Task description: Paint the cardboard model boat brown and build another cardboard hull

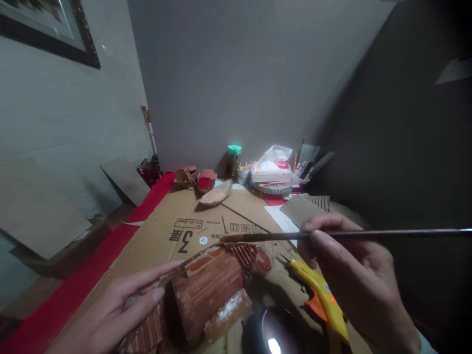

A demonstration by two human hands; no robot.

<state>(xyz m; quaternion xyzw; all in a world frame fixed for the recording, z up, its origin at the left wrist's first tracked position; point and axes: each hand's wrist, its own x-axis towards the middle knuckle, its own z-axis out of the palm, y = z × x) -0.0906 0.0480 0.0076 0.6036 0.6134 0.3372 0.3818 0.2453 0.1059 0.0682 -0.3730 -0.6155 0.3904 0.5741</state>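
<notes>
My left hand [123, 300] is closed on the near left side of a brown-painted cardboard model [210, 290], which has ribbed ends and a curved roof-like middle with a wet-looking shine. In my right hand [354, 270], a long thin paintbrush [275, 237] is pinched between thumb and fingers, pointing left. Its brown bristles are at the model's upper edge; whether they touch it I cannot tell. Below my right hand lies a yellow glue gun [324, 300] with an orange trigger. A dark, shiny round container [283, 327] stands between the model and the glue gun.
Printed cardboard [158, 221] covers the table over a red cloth [84, 285]. Toward the back are a pale boat-shaped cardboard piece [217, 193], two reddish small models, a green-lidded jar [233, 160], a tissue pack [272, 169] and a holder of pens. Corrugated cardboard [299, 210] lies at right.
</notes>
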